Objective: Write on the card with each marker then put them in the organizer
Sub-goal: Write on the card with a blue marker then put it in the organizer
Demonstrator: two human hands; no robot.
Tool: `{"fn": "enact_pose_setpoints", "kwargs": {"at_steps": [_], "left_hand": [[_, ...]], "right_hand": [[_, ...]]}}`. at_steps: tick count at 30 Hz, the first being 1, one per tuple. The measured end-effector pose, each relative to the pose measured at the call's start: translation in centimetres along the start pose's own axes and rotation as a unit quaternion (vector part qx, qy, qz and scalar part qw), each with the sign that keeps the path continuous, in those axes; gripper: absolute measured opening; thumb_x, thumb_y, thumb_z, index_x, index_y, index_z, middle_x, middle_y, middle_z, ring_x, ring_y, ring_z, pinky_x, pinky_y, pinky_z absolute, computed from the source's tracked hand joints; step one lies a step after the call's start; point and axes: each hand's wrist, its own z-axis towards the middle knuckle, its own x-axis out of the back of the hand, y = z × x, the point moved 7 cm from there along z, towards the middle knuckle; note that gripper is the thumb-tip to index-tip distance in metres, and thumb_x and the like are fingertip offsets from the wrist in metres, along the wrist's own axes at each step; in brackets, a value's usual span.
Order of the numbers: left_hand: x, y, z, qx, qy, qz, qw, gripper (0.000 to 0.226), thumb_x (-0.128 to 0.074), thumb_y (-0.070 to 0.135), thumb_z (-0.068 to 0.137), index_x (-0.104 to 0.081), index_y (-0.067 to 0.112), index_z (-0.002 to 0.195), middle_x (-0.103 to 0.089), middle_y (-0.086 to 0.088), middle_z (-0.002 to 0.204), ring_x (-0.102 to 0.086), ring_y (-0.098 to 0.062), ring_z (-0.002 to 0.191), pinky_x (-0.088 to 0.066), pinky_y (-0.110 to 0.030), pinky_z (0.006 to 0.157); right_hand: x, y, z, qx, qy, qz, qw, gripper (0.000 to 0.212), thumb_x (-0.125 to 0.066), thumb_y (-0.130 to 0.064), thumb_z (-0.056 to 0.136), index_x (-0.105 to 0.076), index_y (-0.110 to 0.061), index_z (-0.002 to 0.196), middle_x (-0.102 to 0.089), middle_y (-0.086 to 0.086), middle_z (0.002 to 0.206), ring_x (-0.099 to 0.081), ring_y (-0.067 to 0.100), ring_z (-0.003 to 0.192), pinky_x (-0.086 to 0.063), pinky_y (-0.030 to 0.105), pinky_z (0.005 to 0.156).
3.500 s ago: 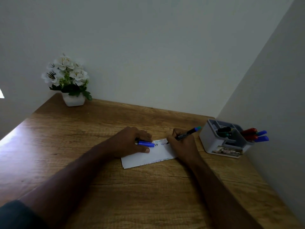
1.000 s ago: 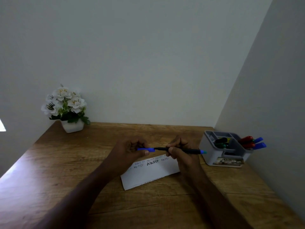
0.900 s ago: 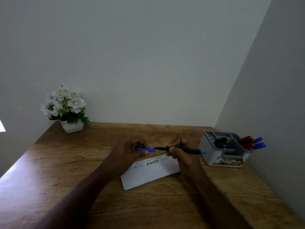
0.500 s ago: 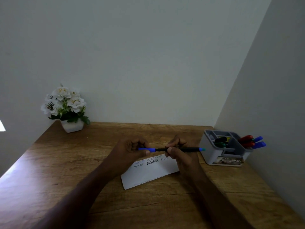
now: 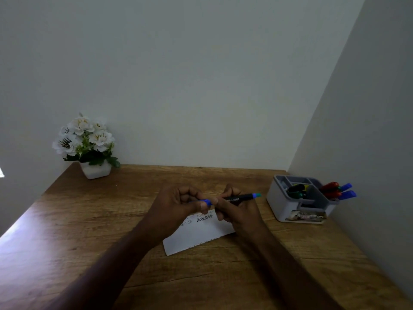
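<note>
Pale walls meet in a corner behind one wooden desk [image 5: 89, 231], which fills the lower half of the view. On it, from large to small: one white card [image 5: 196, 236] lying flat near the middle, one grey organizer [image 5: 281, 206] at the right edge beside the wall, and one white pot of flowers [image 5: 89, 148] at the far left corner. Markers already in the organizer – two red and two blue stick out of its right compartment, and at least two dark ones, one with a green end, lie in the middle one. The card carries several short lines of writing along its upper edge.

Two hands are raised just above the card. The right hand [image 5: 239, 211] is closed around the black barrel of one marker [image 5: 241, 198], held level with its teal end pointing toward the organizer. The left hand [image 5: 176, 204] has its fingers curled and its thumb pressed on the blue cap [image 5: 206, 202], which sits at the marker's writing end.

Half a second ago a stretch of black barrel showed between the hands; now they almost touch – the cap has closed up against the right-hand fingers. Card, organizer and flowers lie as they did.
</note>
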Motion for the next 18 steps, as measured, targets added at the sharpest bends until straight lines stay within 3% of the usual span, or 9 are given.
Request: {"fn": "enact_pose_setpoints", "kwargs": {"at_steps": [5, 8, 10, 12, 14, 16, 18], "left_hand": [[0.0, -0.1, 0.0, 0.013, 0.014, 0.009, 1.0, 0.008, -0.072, -0.002, 0.078, -0.071, 0.0, 0.086, -0.075, -0.014, 0.08, -0.073, -0.023, 0.077, -0.056, -0.02, 0.069], [0.2, 0.1, 0.0, 0.011, 0.042, 0.006, 0.999, 0.012, -0.074, -0.001, 0.076, -0.071, 0.0, 0.088, -0.076, -0.008, 0.076, -0.073, -0.013, 0.071, -0.052, -0.013, 0.062], [0.3, 0.4, 0.0, 0.002, 0.051, 0.032, 0.998, 0.012, -0.075, 0.001, 0.077, -0.073, 0.006, 0.088, -0.076, -0.003, 0.076, -0.072, -0.008, 0.069, -0.05, -0.01, 0.061], [0.1, 0.7, -0.1, -0.013, 0.04, 0.079, 0.996, 0.012, -0.076, 0.007, 0.078, -0.074, 0.014, 0.087, -0.076, 0.002, 0.077, -0.071, -0.005, 0.069, -0.05, -0.009, 0.061], [-0.2, 0.9, -0.3, -0.04, 0.038, 0.12, 0.991, 0.01, -0.075, 0.014, 0.08, -0.074, 0.02, 0.088, -0.076, 0.006, 0.081, -0.071, -0.003, 0.074, -0.051, -0.01, 0.065], [-0.6, 1.1, -0.1, -0.075, 0.039, 0.174, 0.981, 0.007, -0.07, 0.023, 0.086, -0.075, 0.019, 0.09, -0.075, 0.005, 0.084, -0.07, -0.005, 0.079, -0.051, -0.011, 0.069], [-1.5, 1.1, 0.4, -0.086, 0.021, 0.23, 0.969, 0.016, -0.063, 0.03, 0.091, -0.075, 0.019, 0.089, -0.074, 0.005, 0.084, -0.067, -0.007, 0.081, -0.047, -0.01, 0.069]], "right_hand": [[-0.3, -0.3, 0.0, 0.008, 0.004, -0.008, 1.0, 0.015, -0.074, -0.021, 0.084, -0.064, -0.01, 0.081, -0.067, 0.009, 0.067, -0.059, 0.015, 0.06, -0.046, 0.027, 0.055], [-0.7, -0.4, -0.3, -0.005, 0.02, -0.03, 0.999, 0.007, -0.076, -0.026, 0.081, -0.073, -0.022, 0.085, -0.07, 0.001, 0.072, -0.061, 0.013, 0.066, -0.053, 0.029, 0.066], [-0.7, -0.2, -0.3, -0.017, 0.028, -0.062, 0.998, 0.006, -0.07, -0.023, 0.089, -0.075, -0.026, 0.09, -0.071, -0.006, 0.075, -0.061, 0.008, 0.07, -0.052, 0.025, 0.07], [0.0, -0.3, 0.1, -0.015, 0.055, -0.084, 0.995, 0.013, -0.061, -0.023, 0.097, -0.073, -0.023, 0.099, -0.074, -0.01, 0.09, -0.066, 0.006, 0.083, -0.053, 0.028, 0.079], [1.4, -1.3, 0.2, 0.01, 0.111, -0.049, 0.993, 0.016, -0.052, -0.017, 0.101, -0.068, -0.015, 0.105, -0.075, -0.002, 0.104, -0.07, 0.013, 0.098, -0.054, 0.033, 0.086], [2.9, -3.0, 0.4, 0.055, 0.137, -0.052, 0.988, 0.019, -0.044, -0.009, 0.104, -0.06, -0.011, 0.114, -0.074, 0.002, 0.095, -0.071, 0.013, 0.089, -0.054, 0.027, 0.077], [4.0, -5.0, 0.4, 0.101, 0.132, -0.156, 0.974, 0.026, -0.045, -0.01, 0.104, -0.053, -0.016, 0.128, -0.066, -0.001, 0.08, -0.063, 0.006, 0.072, -0.05, 0.02, 0.065]]}}
